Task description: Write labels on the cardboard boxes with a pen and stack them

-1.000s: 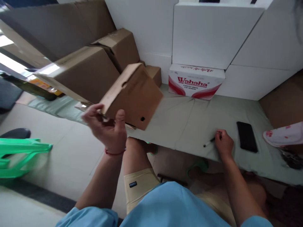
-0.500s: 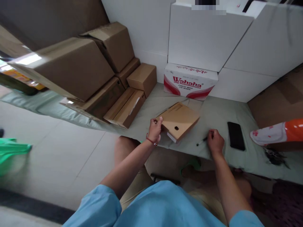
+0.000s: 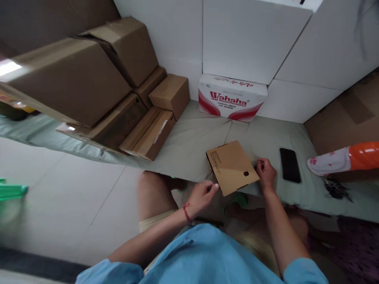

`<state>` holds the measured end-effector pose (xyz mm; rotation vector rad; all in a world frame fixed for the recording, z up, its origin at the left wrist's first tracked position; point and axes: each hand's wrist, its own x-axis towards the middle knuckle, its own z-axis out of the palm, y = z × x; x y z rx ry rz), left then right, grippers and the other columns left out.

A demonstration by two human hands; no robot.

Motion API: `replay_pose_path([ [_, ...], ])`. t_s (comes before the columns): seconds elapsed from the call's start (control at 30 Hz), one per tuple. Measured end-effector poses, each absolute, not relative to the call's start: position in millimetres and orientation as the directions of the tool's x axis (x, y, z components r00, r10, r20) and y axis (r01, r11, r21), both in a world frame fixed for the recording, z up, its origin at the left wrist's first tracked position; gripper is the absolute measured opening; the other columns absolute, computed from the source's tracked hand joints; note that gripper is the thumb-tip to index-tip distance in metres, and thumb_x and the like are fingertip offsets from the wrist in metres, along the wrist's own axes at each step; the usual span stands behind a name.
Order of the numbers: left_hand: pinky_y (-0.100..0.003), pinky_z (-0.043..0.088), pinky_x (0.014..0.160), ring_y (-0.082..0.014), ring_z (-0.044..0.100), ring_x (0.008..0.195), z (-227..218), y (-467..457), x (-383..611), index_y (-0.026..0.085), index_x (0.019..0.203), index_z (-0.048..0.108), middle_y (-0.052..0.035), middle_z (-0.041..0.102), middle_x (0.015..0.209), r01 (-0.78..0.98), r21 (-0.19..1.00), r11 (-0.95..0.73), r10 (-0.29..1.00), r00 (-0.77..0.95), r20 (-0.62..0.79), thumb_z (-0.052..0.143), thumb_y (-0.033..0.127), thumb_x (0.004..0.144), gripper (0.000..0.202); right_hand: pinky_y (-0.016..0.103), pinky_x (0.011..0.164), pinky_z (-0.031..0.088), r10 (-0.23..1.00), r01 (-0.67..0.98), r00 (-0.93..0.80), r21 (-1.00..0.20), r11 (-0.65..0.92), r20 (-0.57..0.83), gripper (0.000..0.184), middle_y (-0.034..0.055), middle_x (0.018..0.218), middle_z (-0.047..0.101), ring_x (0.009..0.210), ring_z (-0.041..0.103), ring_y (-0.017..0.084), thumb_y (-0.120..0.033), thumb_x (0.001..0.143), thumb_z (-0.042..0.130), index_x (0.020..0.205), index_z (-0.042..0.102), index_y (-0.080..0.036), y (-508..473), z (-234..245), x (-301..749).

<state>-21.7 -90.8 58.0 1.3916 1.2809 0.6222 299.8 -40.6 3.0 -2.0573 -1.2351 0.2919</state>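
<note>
A flat brown cardboard box (image 3: 232, 167) with printed lines and a small dark hole lies tilted at the front edge of the cloth-covered surface, its near corner jutting over. My left hand (image 3: 203, 196), a red string on its wrist, is closed, thumb and fingertips at the box's near-left edge. Beside the box's right corner, my right hand (image 3: 266, 174) rests closed on the cloth. A dark pen showed in its fingers half a second ago; most of it is now hidden by the box and the hand. A black phone (image 3: 290, 165) lies to the right of that hand.
Several brown cartons (image 3: 118, 63) are stacked at the left. A white and red Wahaba-style water carton (image 3: 232, 98) stands against the white wall panels. At the right are an orange and white packet (image 3: 346, 157) and keys (image 3: 336, 188). The green cloth's front edge runs above my knees.
The cardboard box has turned and come nearer, towards my right hand, covering the pen. My left hand has moved down to its near edge. The view has shifted slightly.
</note>
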Motion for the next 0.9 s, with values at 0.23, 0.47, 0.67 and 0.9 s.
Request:
replay_pose_path([
  [0.23, -0.039, 0.053, 0.091, -0.0242, 0.066, 0.100, 67.7, -1.7, -49.3, 0.021, 0.098, 0.065, -0.0101, 0.070, 0.104, 0.499, 0.832, -0.242, 0.963, 0.022, 0.267, 0.053, 0.044, 0.100, 0.026, 0.034, 0.072, 0.048, 0.696, 0.507, 0.704, -0.786, -0.353, 0.141, 0.061, 0.0075, 0.076, 0.067, 0.071, 0.060, 0.021, -0.070, 0.097, 0.042, 0.105, 0.068, -0.015, -98.4, 18.8, 283.3],
  [0.47, -0.048, 0.049, 0.117, -0.0303, 0.065, 0.132, 39.3, 21.6, -21.6, 0.020, 0.131, 0.065, -0.0140, 0.070, 0.137, 0.272, 0.962, -0.024, 0.965, 0.257, -0.049, 0.051, 0.048, 0.102, 0.042, 0.031, 0.055, 0.046, 0.764, 0.226, 0.606, -0.873, -0.433, -0.223, 0.089, 0.0064, 0.087, 0.073, 0.060, 0.060, 0.019, -0.086, 0.095, 0.041, 0.150, 0.053, -0.017, -154.2, 27.5, 227.3],
  [0.67, -0.049, 0.053, 0.113, -0.0314, 0.063, 0.133, 47.8, -50.1, -22.5, 0.020, 0.144, 0.053, -0.0161, 0.064, 0.144, 0.206, 0.978, -0.042, 0.978, 0.209, -0.003, 0.065, 0.048, 0.097, 0.057, 0.046, 0.103, 0.052, 0.773, 0.379, 0.630, -0.899, -0.220, 0.077, 0.082, 0.0228, 0.136, 0.070, 0.123, 0.067, 0.033, -0.076, 0.097, 0.050, 0.149, 0.056, -0.012, -131.4, 38.8, 222.8],
  [0.9, -0.042, 0.062, 0.092, -0.0286, 0.065, 0.119, 67.3, -83.5, -48.6, 0.020, 0.130, 0.057, -0.0139, 0.063, 0.126, 0.396, 0.914, -0.090, 0.996, 0.016, 0.091, 0.061, 0.043, 0.101, 0.037, 0.046, 0.105, 0.052, 0.855, 0.470, 0.500, -0.872, -0.138, 0.134, 0.069, 0.0179, 0.129, 0.077, 0.119, 0.070, 0.031, -0.070, 0.096, 0.054, 0.136, 0.072, -0.016, -55.7, 54.3, 225.6],
])
